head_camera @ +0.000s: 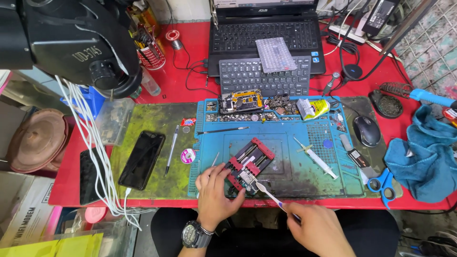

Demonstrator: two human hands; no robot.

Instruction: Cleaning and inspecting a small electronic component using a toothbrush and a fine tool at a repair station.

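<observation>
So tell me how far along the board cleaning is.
Done: the small circuit board sits clamped in the red holder. In hand: the left hand steadies the holder while the right hand puts a white toothbrush to the board. Left: the black phone lies apart on the green mat.

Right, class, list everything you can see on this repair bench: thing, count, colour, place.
Circuit board holder: one, red, on the blue mat, near edge.
Toothbrush: one, white, head on the board in the holder.
Blue mat: one, centre of the red table.
Green mat: one, left of the blue mat.
Phone: one, black, on the green mat.
Syringe: one, clear, on the blue mat.
Keyboard: one, dark, in front of the laptop.
Mouse: one, black, right of the blue mat.
Scissors: one, blue-handled, near right.
Cloth: one, blue, far right.
Microscope: one, black, top left.
Left hand: steadies the holder; watch on the wrist.
Right hand: fingers grip the toothbrush handle.
</observation>
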